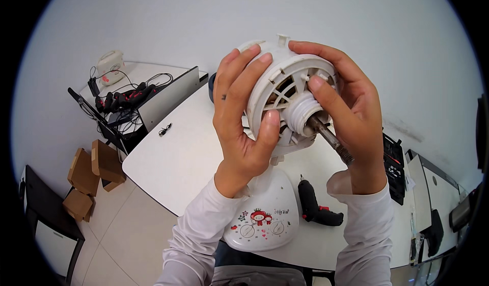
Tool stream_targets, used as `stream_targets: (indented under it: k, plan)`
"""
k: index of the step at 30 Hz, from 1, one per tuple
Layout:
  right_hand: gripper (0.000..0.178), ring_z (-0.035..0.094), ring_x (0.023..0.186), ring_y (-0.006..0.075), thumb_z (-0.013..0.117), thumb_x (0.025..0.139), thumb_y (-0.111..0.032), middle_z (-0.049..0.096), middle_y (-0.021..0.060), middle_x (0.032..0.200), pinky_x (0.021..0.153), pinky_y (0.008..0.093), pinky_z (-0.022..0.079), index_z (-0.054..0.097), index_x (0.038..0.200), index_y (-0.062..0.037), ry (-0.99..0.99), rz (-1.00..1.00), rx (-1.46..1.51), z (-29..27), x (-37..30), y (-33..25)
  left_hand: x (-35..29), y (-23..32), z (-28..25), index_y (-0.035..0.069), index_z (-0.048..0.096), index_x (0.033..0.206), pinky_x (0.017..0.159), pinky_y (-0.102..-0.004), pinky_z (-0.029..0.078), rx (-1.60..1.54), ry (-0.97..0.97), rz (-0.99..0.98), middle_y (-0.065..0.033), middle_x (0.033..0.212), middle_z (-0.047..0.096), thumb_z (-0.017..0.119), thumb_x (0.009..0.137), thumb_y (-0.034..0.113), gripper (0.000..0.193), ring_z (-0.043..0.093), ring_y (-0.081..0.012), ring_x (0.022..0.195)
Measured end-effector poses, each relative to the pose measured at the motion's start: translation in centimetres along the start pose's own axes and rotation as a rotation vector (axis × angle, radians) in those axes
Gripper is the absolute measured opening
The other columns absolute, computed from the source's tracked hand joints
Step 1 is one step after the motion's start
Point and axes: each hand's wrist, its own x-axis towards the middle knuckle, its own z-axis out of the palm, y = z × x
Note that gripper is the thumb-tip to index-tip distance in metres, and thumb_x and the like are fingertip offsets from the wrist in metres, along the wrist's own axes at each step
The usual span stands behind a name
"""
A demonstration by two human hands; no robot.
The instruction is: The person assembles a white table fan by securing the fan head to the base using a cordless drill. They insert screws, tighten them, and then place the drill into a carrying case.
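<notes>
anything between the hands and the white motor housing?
No. Both hands grip the motor housing directly: left hand wraps its left rim, right hand its right side, a finger on the threaded collar by the shaft.

Both hands [300, 118] grip motor housing [285, 97] (white).

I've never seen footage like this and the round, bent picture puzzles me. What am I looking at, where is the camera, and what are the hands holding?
The camera sits on a person's head and looks down through a fisheye lens, so straight edges curve. Both arms in white sleeves are that person's own. The left hand and right hand hold up a round white fan motor housing with a metal shaft sticking out. Below, on the white table, lie the white fan base with two dials and a black electric screwdriver. Cardboard boxes sit on the floor.
</notes>
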Motion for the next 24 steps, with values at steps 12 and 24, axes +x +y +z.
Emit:
stream_targets:
  k: [12,24]
  plan:
    - [0.031,0.057,0.105,0.0160,0.053,0.086,-0.003,0.061,0.0136,0.118,0.092,0.0288,0.045,0.058,0.116,0.0044,0.039,-0.021,-0.080,-0.3,0.2,-0.2,-0.1,0.0,0.5,0.001,0.055,0.123,0.107,-0.0492,0.027,-0.004,-0.010,-0.012,-0.0198,0.128,0.052,0.053,0.078,0.023,0.051,0.044,-0.0396,0.121]
    - [0.035,0.058,0.102,0.0137,0.052,0.091,-0.012,0.061,0.0089,0.115,0.089,0.0273,0.047,0.055,0.124,0.0005,-0.048,0.073,0.073,-1.4,0.0,-0.2,0.7,0.2,-0.3,0.004,0.055,0.124,0.103,-0.0445,0.034,-0.037,-0.105,-0.111,-0.0200,0.130,0.050,0.054,0.079,0.025,0.050,0.045,-0.0347,0.123]
